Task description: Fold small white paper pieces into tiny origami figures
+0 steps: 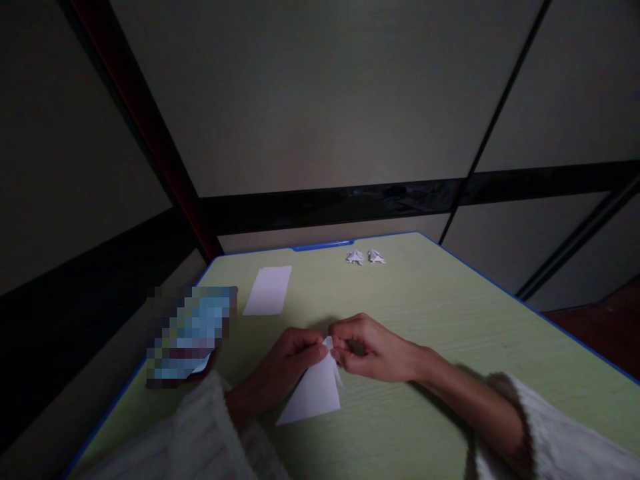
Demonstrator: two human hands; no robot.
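A partly folded white paper (315, 393) lies on the green table (425, 427), its narrow tip raised between my hands. My left hand (280, 373) pinches the tip from the left with closed fingers. My right hand (367, 347) pinches the same tip from the right, fingers curled. Both wrists wear white knitted sleeves.
A flat white sheet (269, 291) lies further back on the left. Two small folded paper figures (365, 257) sit near the far edge. A blurred-out blue and red object (187, 333) lies at the left edge. Walls with dark frames stand behind the table.
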